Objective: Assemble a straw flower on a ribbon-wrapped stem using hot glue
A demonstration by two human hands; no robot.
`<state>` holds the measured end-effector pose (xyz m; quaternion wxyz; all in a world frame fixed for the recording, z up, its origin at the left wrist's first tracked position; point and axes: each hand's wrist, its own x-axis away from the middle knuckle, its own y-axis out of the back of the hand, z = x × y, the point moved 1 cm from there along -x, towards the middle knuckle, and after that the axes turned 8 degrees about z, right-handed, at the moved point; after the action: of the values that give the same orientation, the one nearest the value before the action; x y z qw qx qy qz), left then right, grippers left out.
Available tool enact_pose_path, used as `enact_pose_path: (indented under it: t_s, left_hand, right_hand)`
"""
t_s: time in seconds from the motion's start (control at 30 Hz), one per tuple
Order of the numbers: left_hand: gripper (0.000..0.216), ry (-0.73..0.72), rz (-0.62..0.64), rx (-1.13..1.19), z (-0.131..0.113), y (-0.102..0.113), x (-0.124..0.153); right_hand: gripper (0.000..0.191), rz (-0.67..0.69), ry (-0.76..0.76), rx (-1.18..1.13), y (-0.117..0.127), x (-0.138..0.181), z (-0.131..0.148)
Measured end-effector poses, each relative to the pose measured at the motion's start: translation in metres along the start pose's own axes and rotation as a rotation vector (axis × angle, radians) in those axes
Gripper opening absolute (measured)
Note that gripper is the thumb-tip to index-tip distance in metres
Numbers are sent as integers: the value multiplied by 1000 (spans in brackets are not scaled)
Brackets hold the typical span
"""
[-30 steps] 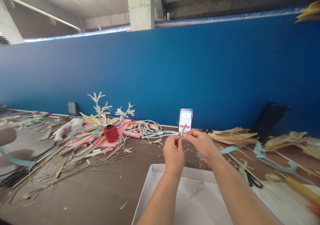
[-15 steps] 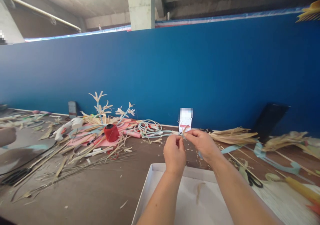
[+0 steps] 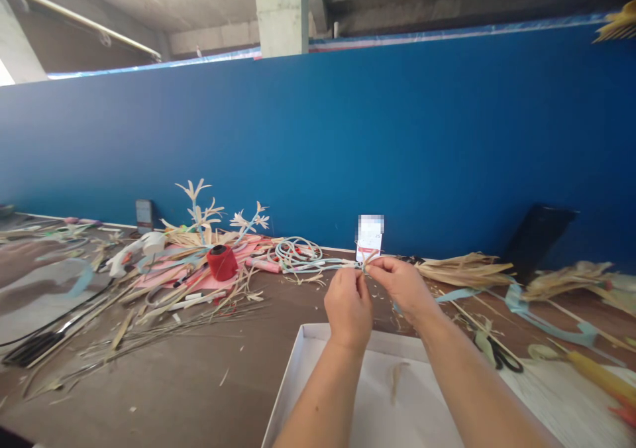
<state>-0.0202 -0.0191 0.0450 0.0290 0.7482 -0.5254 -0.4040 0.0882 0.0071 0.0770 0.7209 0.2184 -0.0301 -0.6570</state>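
Above a white tray [image 3: 298, 375] on the bench [image 3: 173, 382], left hand [image 3: 349, 307] and right hand [image 3: 405, 287] pinch a straw piece [image 3: 366, 260]; a red spool [image 3: 221, 262] lies at ten o'clock.

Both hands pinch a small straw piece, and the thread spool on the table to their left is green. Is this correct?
Not quite: the thread spool is red, not green, as the head view shows. The rest holds: the left hand and the right hand pinch a small straw piece, and the spool lies on the table to their left.

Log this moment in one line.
left hand: pinching straw strip | right hand: pinching straw strip | below forearms: white box | table, left: red spool
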Motion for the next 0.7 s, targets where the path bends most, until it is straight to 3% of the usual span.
enact_pose_path:
  t_s: [0.27,0.47,0.7]
  left_hand:
    - [13,29,-32,-129,-1,-2,2]
    - [12,42,-18,-151,-1,0,1]
    - [15,47,-40,-175,1,0,0]
  right_hand:
    - [18,-70,-4,125,-5,2,8]
    - [22,-29,18,27,-5,2,5]
    - [34,36,-86,-90,-5,3,3]
